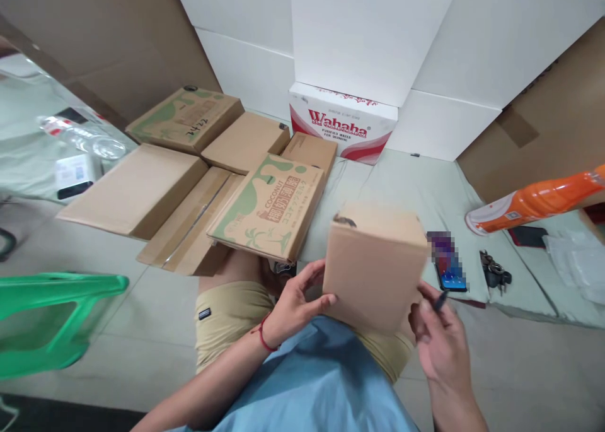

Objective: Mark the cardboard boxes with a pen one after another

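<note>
A plain brown cardboard box [375, 274] is held up above my lap, its top edge slightly blurred and a dark mark at its upper left corner. My left hand [300, 299] grips the box's left side, thumb on the near face and fingers partly hidden behind it. At the lower right edge of the box is my right hand [437, 331], its fingers curled round a dark pen [440, 301] and touching the box. Just left of the held box lies a green-printed coconut carton [269, 208].
Several more cartons [137, 186] lie to the left, with a white and red Wahaha box [343, 123] behind. A phone [449, 265], keys [495, 271] and an orange bottle [534, 202] are at the right. A green stool [61, 284] stands at the left.
</note>
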Available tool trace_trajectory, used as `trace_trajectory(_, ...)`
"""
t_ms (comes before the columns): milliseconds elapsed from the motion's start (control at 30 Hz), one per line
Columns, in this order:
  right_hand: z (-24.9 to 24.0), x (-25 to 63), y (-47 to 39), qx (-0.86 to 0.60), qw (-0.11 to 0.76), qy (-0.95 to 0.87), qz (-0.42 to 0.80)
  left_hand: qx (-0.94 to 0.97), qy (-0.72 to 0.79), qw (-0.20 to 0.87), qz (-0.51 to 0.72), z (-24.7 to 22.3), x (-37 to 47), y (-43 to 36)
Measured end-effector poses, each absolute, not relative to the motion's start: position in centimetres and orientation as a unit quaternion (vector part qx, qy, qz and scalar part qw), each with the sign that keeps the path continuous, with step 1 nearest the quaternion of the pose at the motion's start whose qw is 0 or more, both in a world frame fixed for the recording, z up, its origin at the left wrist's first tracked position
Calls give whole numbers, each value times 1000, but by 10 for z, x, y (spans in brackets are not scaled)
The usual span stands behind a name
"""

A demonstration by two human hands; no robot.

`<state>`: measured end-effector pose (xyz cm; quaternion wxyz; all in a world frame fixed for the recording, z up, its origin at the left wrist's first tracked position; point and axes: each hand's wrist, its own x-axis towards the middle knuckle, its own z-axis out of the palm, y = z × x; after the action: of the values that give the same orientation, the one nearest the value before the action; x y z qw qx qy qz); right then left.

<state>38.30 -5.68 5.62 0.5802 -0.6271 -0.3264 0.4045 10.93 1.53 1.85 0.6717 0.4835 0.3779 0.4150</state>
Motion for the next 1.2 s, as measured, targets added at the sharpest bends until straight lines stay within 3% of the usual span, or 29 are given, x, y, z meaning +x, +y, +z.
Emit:
trace_trajectory(67,52,392,-56,-604,619,-233,445,555,393,599,423,19,110,14)
trace_trajectory(200,52,404,-52,-618,597,-186,477,632,377,517,437,18,110,15)
trace_trajectory(433,51,403,-47,-621,599,-178,473,506,321,666,444,28,107,21)
trace_trajectory(833,52,382,-36,-628,575,-204,483,458,328,702,436,23,103,26)
trace_trajectory(1033,56,385,-30,-666,547,-172,477,526,329,654,433,25,99,29)
trace_trajectory(1200,54,379,-29,-664,538,-251,454,464,323,703,432,21,100,30)
